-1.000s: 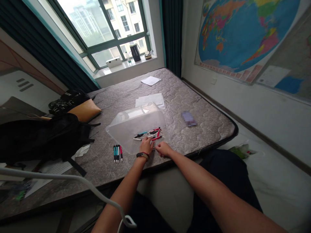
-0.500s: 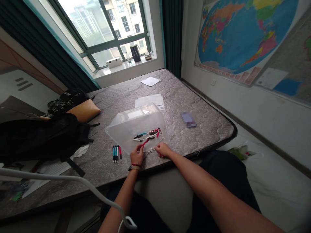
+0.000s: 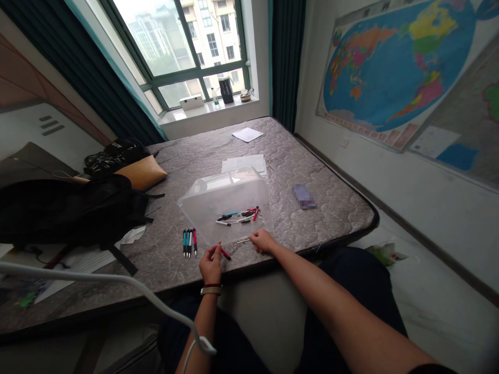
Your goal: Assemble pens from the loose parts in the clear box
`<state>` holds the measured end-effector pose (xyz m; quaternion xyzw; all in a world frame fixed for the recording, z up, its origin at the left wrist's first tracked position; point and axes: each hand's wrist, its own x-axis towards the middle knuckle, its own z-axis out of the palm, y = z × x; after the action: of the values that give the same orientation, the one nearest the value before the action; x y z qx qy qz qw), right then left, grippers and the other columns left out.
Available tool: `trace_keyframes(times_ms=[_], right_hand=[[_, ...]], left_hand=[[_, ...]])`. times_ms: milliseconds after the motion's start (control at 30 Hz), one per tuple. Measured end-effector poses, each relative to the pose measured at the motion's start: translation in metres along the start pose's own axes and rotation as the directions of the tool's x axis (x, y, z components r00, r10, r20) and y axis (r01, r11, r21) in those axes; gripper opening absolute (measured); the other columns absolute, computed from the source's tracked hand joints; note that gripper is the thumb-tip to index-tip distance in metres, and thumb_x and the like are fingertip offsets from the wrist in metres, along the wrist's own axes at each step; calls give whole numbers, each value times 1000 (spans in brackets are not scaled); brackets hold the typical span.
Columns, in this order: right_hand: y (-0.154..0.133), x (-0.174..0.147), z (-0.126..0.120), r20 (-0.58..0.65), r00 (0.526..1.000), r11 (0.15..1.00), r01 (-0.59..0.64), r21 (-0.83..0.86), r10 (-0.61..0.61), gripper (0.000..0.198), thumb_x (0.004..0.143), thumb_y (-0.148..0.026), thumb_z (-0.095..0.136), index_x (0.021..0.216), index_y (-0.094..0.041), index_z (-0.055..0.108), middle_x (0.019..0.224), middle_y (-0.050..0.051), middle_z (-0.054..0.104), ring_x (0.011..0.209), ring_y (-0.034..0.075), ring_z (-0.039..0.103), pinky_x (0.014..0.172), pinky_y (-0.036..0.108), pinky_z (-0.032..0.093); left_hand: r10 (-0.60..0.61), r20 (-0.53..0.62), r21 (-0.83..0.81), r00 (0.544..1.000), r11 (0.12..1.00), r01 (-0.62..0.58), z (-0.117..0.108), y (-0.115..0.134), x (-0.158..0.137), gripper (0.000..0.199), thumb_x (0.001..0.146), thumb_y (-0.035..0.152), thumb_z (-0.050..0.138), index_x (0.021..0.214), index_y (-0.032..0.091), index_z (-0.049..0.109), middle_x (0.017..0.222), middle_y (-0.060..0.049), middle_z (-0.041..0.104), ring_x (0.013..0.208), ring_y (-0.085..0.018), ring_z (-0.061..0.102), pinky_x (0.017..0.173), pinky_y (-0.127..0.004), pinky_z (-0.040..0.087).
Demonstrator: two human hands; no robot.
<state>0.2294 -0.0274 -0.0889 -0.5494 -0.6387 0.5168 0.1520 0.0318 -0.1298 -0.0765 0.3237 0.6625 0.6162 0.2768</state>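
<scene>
My left hand (image 3: 211, 266) is closed in a pinch on a red pen barrel (image 3: 225, 253) with a dark end, held low over the mattress near its front edge. To its right, my right hand (image 3: 262, 241) rests with its fingers pinched together. Thin, pale, stick-like pieces (image 3: 243, 240) lie at those fingertips; whether one is held I cannot make out. A clear plastic box (image 3: 230, 195) lies on its side just beyond both hands. Inside it are loose pens and pen parts (image 3: 239, 215), black, white, red and blue. Several pens (image 3: 189, 243) stand in a row left of the box.
Paper sheets (image 3: 245, 162) lie behind the box on the mattress (image 3: 327, 218), with a blurred purple item (image 3: 304, 196) to the right. A black bag (image 3: 78, 213) and a tan pouch (image 3: 144, 173) occupy the left side. A white cable (image 3: 148, 296) crosses the lower left foreground.
My left hand has drawn the red pen barrel back from the box's opening toward the mattress edge, turning its dark end downward. My right hand has barely moved. The view has shifted slightly.
</scene>
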Motion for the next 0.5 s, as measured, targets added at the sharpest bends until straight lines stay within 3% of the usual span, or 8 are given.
trace_keyframes(times_ms=[67, 167, 233, 300, 367, 500], right_hand=[[0, 0, 0, -3, 1000, 1000, 3, -7, -3, 29, 86, -26, 51, 58, -17, 51, 42, -3, 54, 31, 8, 46, 38, 17, 32], [1, 1, 1, -6, 1000, 1000, 20, -17, -20, 31, 86, -26, 50, 57, -17, 51, 42, -3, 54, 31, 8, 45, 37, 17, 31], [2, 2, 2, -2, 1000, 1000, 25, -8, -25, 31, 87, -27, 49, 57, -17, 50, 42, -3, 54, 30, 8, 44, 37, 17, 30], [3, 4, 3, 3, 1000, 1000, 28, -8, -27, 32, 88, -28, 49, 57, -17, 50, 42, -3, 54, 30, 7, 44, 36, 17, 30], [5, 5, 3, 0, 1000, 999, 28, -26, -28, 32, 88, -29, 49, 58, -17, 51, 43, -3, 54, 31, 7, 45, 37, 16, 29], [6, 3, 3, -4, 999, 997, 37, -75, -37, 33, 89, -30, 49, 60, -16, 54, 44, -3, 55, 32, 7, 45, 37, 16, 29]], left_hand=[[7, 8, -34, 1000, 999, -7, 2, 6, 1, 39, 73, 48, 70, 93, 15, 68, 96, -9, 73, 89, -20, 68, 74, -29, 54], [13, 46, -58, 999, 998, -11, 5, 12, 5, 39, 77, 50, 65, 94, 16, 62, 88, -7, 72, 74, -17, 68, 67, -29, 53], [100, 26, 92, 995, 991, -102, 7, 11, 7, 34, 82, 49, 59, 92, 17, 59, 84, -5, 69, 66, -15, 65, 63, -27, 51], [231, 18, 327, 973, 918, -224, 7, 7, 8, 28, 87, 46, 54, 92, 19, 59, 80, -4, 66, 66, -14, 62, 63, -26, 47], [319, 85, 489, 944, 812, -318, 7, 0, 9, 25, 89, 41, 50, 96, 19, 59, 75, -2, 63, 65, -15, 60, 62, -26, 44], [311, 286, 576, 906, 701, -422, 5, -19, 9, 28, 89, 32, 48, 111, 17, 55, 66, 1, 58, 59, -15, 57, 60, -25, 40]])
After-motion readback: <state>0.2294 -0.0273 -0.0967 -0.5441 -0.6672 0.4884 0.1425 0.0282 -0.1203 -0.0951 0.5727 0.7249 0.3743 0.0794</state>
